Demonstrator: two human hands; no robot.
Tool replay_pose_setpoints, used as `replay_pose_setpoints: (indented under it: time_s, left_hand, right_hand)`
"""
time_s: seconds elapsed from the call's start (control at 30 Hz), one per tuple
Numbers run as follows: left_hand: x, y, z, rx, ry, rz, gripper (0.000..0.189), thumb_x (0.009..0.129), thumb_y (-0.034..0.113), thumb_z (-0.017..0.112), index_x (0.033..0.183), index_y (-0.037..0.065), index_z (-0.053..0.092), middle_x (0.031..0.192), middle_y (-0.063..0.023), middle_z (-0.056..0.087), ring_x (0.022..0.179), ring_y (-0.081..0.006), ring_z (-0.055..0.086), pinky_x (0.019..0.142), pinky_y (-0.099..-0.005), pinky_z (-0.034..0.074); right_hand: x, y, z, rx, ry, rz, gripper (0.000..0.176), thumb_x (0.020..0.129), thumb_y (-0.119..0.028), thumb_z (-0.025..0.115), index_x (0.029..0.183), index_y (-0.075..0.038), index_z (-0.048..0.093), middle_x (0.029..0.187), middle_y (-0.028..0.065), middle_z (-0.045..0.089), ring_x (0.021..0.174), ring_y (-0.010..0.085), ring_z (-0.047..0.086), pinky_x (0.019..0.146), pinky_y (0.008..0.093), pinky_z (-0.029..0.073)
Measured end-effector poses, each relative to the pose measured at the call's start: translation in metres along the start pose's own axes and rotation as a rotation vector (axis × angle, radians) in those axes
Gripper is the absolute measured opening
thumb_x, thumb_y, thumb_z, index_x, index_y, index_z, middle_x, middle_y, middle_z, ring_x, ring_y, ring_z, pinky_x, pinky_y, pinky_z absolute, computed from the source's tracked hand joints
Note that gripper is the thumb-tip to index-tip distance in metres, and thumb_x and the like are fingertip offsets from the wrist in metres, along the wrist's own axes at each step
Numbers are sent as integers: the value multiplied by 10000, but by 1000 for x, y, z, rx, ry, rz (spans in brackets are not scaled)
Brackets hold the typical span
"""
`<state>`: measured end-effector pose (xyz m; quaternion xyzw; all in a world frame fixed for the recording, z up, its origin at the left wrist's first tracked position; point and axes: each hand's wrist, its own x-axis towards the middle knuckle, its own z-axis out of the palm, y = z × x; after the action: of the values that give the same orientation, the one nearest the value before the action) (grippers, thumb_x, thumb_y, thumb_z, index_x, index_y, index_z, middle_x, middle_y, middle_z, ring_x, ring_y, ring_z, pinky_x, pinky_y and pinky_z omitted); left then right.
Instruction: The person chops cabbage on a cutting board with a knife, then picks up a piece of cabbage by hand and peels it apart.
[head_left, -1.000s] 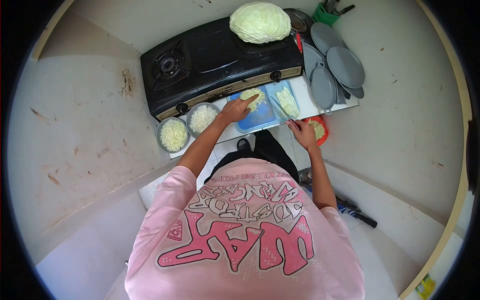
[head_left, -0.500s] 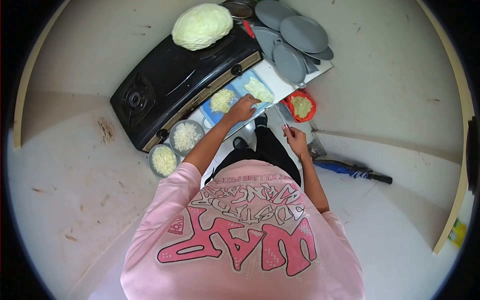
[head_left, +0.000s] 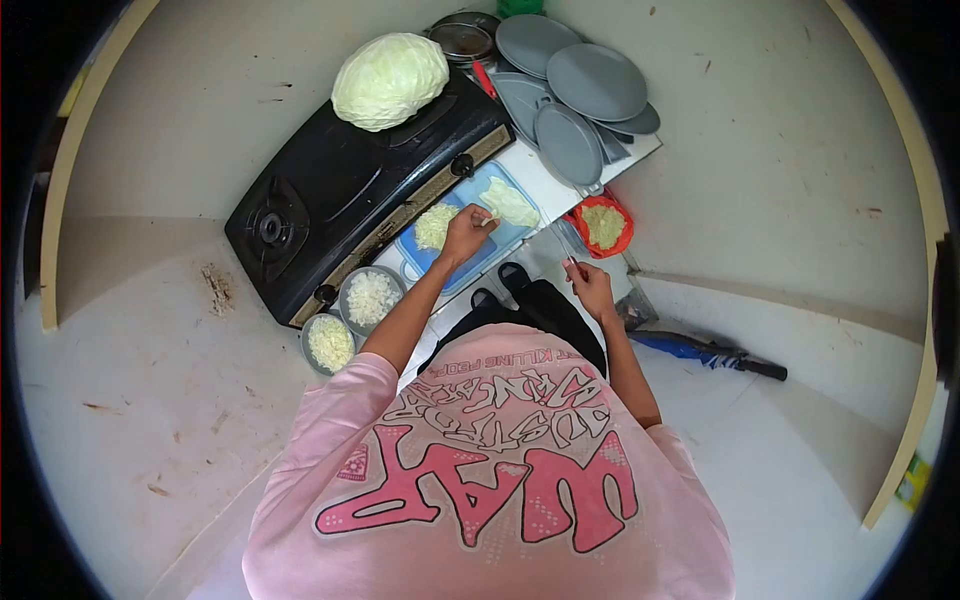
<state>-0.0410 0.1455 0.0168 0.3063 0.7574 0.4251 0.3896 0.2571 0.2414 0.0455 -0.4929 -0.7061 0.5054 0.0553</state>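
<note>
My left hand (head_left: 468,236) is over the blue cutting board (head_left: 468,262), its fingers closed on a small pale piece of cabbage (head_left: 491,221). Beside it on the board lies a heap of finely shredded cabbage (head_left: 433,228). On the board's other side are flat cabbage leaves (head_left: 510,203). My right hand (head_left: 592,287), off the board to the right, is wrapped round the handle of a knife (head_left: 571,258). The thin blade points away from me and is hard to make out.
A black gas stove (head_left: 370,165) bears a large cabbage (head_left: 390,82). Two bowls of chopped pale vegetable (head_left: 371,298) stand at the left. Grey plates (head_left: 598,82) are stacked at the back right. A red bag (head_left: 625,234) holds cabbage scraps. A blue umbrella (head_left: 690,348) lies at the right.
My left hand has drawn back leftward from the cabbage leaves toward the shredded heap. The knife stays in my right hand, which has shifted slightly. The whole view has tilted a little.
</note>
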Motion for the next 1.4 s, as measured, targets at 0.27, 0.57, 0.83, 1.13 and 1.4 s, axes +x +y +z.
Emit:
replay_pose_setpoints:
  time_s: [0.27, 0.57, 0.83, 1.13, 1.4]
  left_hand:
    - [-10, -21, -11, -627, 22, -153, 155, 967, 54, 659, 1100, 14, 589, 1068, -101, 631, 981, -178, 653, 904, -337, 579]
    - [-26, -17, -19, -901, 102, -203, 228, 1036, 37, 480, 1229, -73, 533, 1177, -133, 599, 1064, -244, 666, 983, -395, 591]
    - [-52, 11, -30, -1148, 228, -238, 160, 1066, 116, 490, 1126, -17, 555, 1106, -94, 590, 1057, -216, 669, 983, -389, 594]
    - [-68, 30, -27, -1110, 282, -156, 290, 995, 69, 640, 1257, -1, 537, 1173, -91, 646, 1042, -164, 672, 949, -320, 592]
    - [-72, 69, -23, -1167, 367, -110, 300, 985, 12, 612, 1258, -44, 502, 1179, -156, 637, 1047, -229, 693, 963, -350, 604]
  right_hand:
    - [60, -38, 8, -198, -148, -232, 542, 975, -505, 625, 832, 9, 722, 711, 199, 694, 654, 380, 674, 633, 454, 491]
    - [91, -74, 36, -511, -236, -329, 502, 978, -514, 579, 937, -33, 717, 806, 231, 713, 775, 437, 704, 729, 530, 545]
    - [101, -74, 67, -557, -207, -423, 383, 961, -378, 631, 996, 2, 605, 808, 242, 710, 772, 455, 701, 714, 538, 562]
    - [107, -75, 70, -565, -238, -575, 318, 899, -243, 701, 1052, 5, 573, 1032, 220, 627, 860, 449, 681, 731, 520, 571]
    - [112, -72, 65, -629, -317, -606, 338, 897, -262, 709, 1080, -4, 587, 1047, 198, 618, 886, 426, 681, 740, 503, 571]
